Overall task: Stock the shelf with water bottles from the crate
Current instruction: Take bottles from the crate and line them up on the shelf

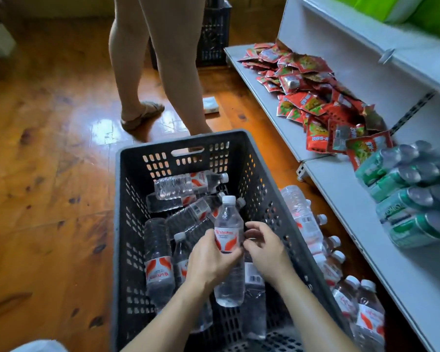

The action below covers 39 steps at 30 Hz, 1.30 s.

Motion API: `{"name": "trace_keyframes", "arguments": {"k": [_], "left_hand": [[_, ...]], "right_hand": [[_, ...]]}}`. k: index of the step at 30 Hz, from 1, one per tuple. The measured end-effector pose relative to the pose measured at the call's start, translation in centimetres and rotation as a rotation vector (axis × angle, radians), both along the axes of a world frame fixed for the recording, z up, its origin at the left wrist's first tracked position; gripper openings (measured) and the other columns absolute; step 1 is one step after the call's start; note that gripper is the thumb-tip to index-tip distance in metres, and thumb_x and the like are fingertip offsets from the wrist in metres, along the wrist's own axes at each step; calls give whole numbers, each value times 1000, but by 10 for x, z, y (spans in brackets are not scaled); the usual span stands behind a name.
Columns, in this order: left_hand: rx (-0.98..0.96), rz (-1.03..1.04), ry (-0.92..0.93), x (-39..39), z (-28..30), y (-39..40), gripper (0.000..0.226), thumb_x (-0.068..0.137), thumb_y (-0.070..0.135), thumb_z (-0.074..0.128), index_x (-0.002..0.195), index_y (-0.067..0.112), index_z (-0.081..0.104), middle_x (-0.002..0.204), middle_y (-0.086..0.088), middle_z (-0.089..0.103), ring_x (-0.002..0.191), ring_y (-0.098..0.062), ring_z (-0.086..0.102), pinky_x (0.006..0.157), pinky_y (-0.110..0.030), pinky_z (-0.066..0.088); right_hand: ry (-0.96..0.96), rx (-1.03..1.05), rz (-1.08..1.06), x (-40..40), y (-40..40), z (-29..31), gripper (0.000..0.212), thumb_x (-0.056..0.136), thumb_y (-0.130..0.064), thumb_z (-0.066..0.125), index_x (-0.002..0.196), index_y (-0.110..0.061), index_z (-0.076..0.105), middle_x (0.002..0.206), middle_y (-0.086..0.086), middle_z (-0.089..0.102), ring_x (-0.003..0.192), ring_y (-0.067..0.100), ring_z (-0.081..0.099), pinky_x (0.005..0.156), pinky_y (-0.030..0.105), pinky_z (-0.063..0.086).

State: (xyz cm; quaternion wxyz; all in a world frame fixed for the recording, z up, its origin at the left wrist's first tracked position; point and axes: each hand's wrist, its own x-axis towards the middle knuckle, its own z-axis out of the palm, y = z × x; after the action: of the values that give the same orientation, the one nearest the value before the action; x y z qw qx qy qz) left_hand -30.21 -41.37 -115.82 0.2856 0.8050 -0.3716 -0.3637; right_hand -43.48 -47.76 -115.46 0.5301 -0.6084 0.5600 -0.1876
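Head view: left hand point(210, 260) holds clear, red-labelled, white-capped water bottle point(228, 250).

A glossy orange-brown wooden floor point(48, 148) is carrying a dark grey perforated plastic crate point(127, 224); a low white metal shelf point(391, 262) is bearing red snack packets point(305, 95) and green-labelled bottle packs point(412, 196).

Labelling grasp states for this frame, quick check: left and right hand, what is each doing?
Left hand: grips the water bottle around its label, above the crate.
Right hand: fingers curled beside the bottle; contact cannot be told.
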Motion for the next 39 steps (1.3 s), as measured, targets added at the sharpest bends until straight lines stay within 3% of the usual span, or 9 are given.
{"name": "trace_keyframes", "arguments": {"k": [3, 6, 10, 17, 23, 25, 30, 35, 39], "left_hand": [[-122, -35, -42, 0, 51, -15, 42, 65, 66, 67, 92, 35, 57, 83, 15, 69, 77, -2, 66, 74, -37, 59], [-226, -67, -31, -10, 102, -35, 44, 64, 64, 69, 93, 35, 55, 85, 14, 68, 79, -6, 67, 76, -39, 58], [-392, -168, -40, -37, 165, -59, 49, 63, 64, 74, 95, 34, 53, 88, 12, 65, 79, -6, 64, 72, -39, 56], [-646, -401, -7, -113, 258, -105, 53, 76, 57, 79, 114, 31, 53, 102, 16, 60, 91, -3, 59, 67, -11, 43], [-776, -548, 171, -173, 307, -154, 34, 94, 53, 61, 120, 30, 63, 109, 12, 71, 96, -5, 67, 87, -39, 57], [-787, -562, 221, -189, 318, -171, 34, 101, 49, 46, 115, 25, 67, 107, 8, 72, 97, -10, 67, 89, -41, 55], [-623, -682, -60, -229, 313, -218, 33, 105, 20, 37, 107, -1, 62, 116, -20, 65, 110, -34, 58, 91, -44, 46], [-419, -917, -398, -255, 288, -272, 49, 104, 44, 36, 146, 20, 45, 150, -7, 46, 136, -34, 43, 114, -43, 35], [-228, -1100, -657, -266, 274, -298, 10, 97, 30, 43, 102, 30, 34, 113, -12, 60, 109, -38, 55, 92, -52, 43]], "right_hand": [[-56, -128, 33, -15, 4, 46, 57, 83, 1, 54, 124, -37, 61, 114, -13, 69, 107, 1, 65, 98, 37, 54], [4, -251, 128, -32, 10, 87, 77, 79, -31, 61, 148, -53, 32, 135, -18, 59, 124, 1, 55, 104, 35, 49], [44, -456, 37, -50, 10, 139, 92, 77, -73, 59, 151, -58, 6, 135, -20, 57, 109, -1, 61, 79, 11, 49], [75, -745, -287, -113, -24, 219, 91, 79, -55, 74, 151, -51, 18, 124, -22, 63, 101, 2, 63, 78, 19, 51], [191, -923, -429, -181, -68, 275, 89, 81, -52, 71, 153, -39, 20, 136, -4, 62, 112, 15, 65, 77, -3, 38], [227, -967, -491, -201, -86, 289, 91, 81, -51, 71, 154, -34, 20, 134, 2, 63, 110, 19, 66, 82, 9, 46], [260, -985, -647, -251, -143, 296, 95, 86, -38, 76, 156, -32, 13, 141, 5, 57, 120, 23, 60, 93, 28, 47], [234, -958, -726, -277, -200, 281, 98, 88, -41, 73, 158, -34, 5, 158, 1, 38, 138, 22, 46, 110, 41, 43], [288, -946, -703, -285, -229, 264, 98, 89, -36, 72, 159, -26, 5, 158, 5, 37, 139, 24, 43, 109, 37, 39]]}}
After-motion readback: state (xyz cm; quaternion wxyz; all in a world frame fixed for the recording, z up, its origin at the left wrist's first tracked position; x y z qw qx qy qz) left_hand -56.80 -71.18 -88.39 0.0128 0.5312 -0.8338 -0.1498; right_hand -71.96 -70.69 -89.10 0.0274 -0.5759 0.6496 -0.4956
